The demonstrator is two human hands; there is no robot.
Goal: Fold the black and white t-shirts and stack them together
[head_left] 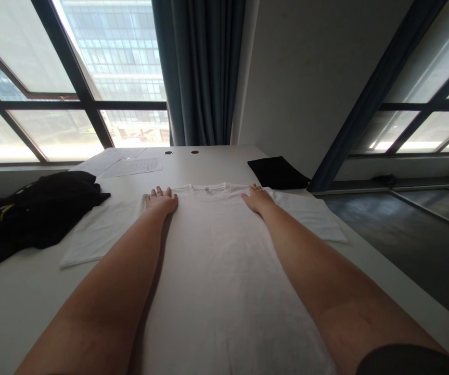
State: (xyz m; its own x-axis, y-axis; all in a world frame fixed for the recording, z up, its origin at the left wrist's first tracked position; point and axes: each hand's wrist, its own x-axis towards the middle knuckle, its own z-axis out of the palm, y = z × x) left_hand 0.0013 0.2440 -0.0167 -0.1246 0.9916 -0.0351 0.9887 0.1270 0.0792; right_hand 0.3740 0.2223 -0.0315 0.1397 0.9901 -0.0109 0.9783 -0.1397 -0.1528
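A white T-shirt (216,260) lies spread out on a white table (17,312), its collar at the far end and its sleeves reaching out to both sides. My left hand (161,200) rests flat on the left shoulder area of the shirt, fingers spread. On the opposite shoulder area, my right hand (257,198) also lies flat with its fingers apart. Both forearms stretch forward over the shirt's sides and hide parts of its edges. Neither hand grips anything.
Black clothing (45,208) lies bunched at the table's left. A flat black item (278,172) sits near the far right edge. Paper sheets (132,167) are at the far left. Beyond stand windows (130,52) and a dark curtain (204,73).
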